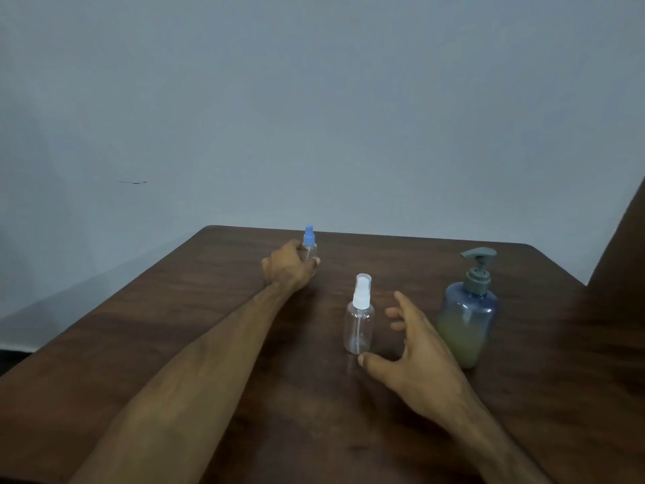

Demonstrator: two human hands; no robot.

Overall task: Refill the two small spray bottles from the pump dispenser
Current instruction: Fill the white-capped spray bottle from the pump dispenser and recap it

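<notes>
Pretty much nothing was done yet, by the look of it. Both small spray bottles still had their spray tops on, and both looked clear and empty as far as the view showed. The pump dispenser [467, 316] stood on the right side of the wooden table [174, 344], blue-tinted with a grey pump head and yellowish-green liquid filling roughly the lower half, untouched. So uncapping, pumping and recapping both bottles was probably all still ahead.

The left hand [288, 267] was stretched well out toward the far side of the table, fingers curled round the body of the blue-capped spray bottle [309, 248], which stood upright in that grip.

The right hand [408, 351] sat just beside the white-capped spray bottle [359, 316], between it and the dispenser. Its fingers were spread wide, thumb tip right at the base of the bottle, maybe touching, hard to say, and the other fingers apart from it. It wasn't holding anything. That bottle stood upright near the middle of the table, clear overcap on.
</notes>
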